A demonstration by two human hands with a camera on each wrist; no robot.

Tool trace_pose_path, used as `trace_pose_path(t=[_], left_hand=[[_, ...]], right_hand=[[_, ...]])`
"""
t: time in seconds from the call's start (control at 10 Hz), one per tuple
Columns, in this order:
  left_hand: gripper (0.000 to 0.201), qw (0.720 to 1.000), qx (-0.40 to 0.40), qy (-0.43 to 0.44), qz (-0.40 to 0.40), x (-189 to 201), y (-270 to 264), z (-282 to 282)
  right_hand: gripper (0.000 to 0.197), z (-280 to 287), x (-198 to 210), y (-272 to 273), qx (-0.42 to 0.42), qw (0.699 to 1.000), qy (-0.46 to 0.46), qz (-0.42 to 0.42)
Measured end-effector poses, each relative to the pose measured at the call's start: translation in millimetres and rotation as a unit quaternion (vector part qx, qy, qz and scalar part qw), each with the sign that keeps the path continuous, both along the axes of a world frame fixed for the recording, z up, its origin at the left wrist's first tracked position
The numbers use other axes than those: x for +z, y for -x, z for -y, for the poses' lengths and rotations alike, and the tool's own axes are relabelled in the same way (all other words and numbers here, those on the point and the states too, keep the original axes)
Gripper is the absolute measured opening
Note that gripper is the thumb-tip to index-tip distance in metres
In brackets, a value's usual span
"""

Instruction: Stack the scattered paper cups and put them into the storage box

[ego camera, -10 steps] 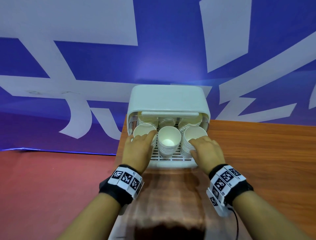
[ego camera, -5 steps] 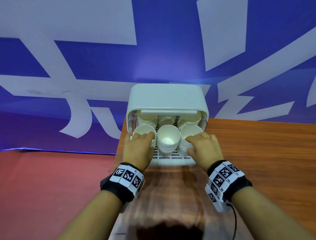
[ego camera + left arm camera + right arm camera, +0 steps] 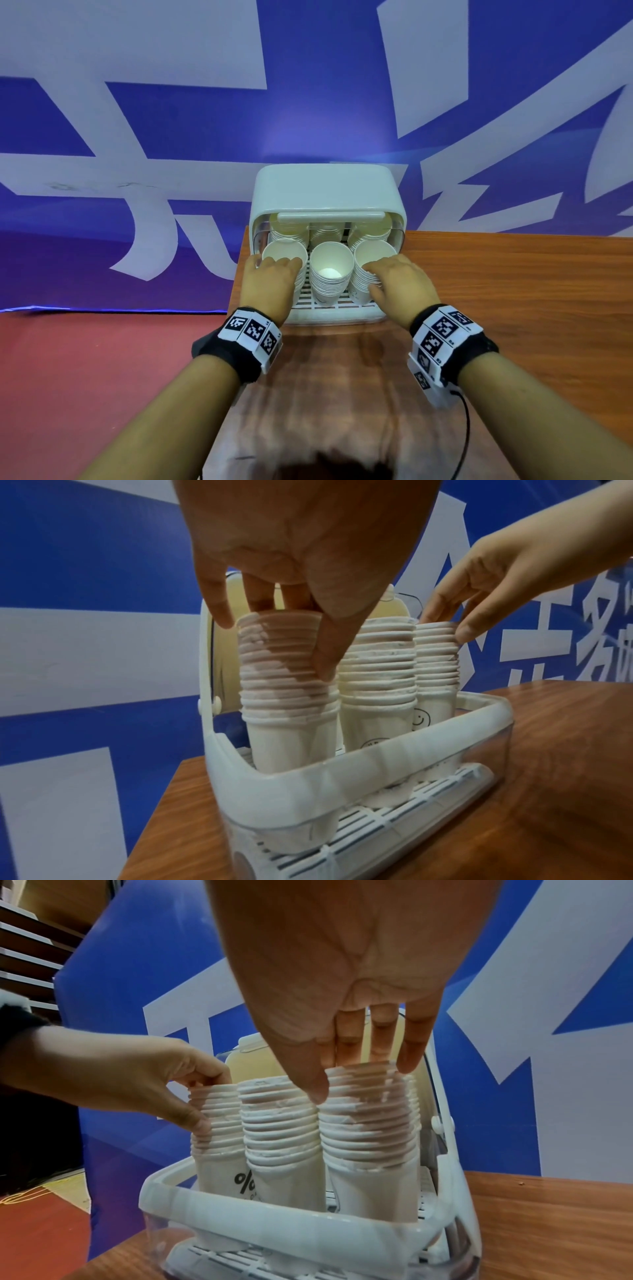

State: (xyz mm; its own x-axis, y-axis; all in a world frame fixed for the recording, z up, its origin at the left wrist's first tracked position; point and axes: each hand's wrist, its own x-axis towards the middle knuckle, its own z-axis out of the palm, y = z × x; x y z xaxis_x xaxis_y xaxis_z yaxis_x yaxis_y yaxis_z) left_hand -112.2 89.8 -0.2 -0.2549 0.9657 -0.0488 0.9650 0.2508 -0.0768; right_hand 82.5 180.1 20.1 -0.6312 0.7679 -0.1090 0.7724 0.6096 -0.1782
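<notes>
We have three stacks of paper cups standing upright in the front row of the storage box (image 3: 327,186), which sits at the far left corner of the table (image 3: 513,274); more stacks stand behind them under the raised lid. Our left hand (image 3: 270,284) holds the left stack (image 3: 284,674), its grip closed round the upper rims with thumb in front and fingers behind. Our right hand (image 3: 402,284) pinches the top rims of the right stack (image 3: 369,1118) in the same way. The middle stack (image 3: 331,270) stands free between them.

To do this well, we judge both stacks should be pressed straight down until their bases sit flat on the slatted floor (image 3: 359,840) of the box. We keep them upright and clear of the middle stack, squeezing lightly, since paper rims crush easily. We let go only once each stands steady.
</notes>
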Motion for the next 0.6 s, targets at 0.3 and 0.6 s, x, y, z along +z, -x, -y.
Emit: trace_pose_path(t=[0.3, 0.6], left_hand=[[0.041, 1.0, -0.002, 0.0, 0.011, 3, 1, 8], [0.055, 0.993, 0.007, -0.096, 0.072, 38, -9, 15]], right_hand=[[0.042, 12, 20, -9, -0.024, 0.999, 0.004, -0.031], [0.041, 28, 51, -29, -0.036, 0.998, -0.019, -0.045]])
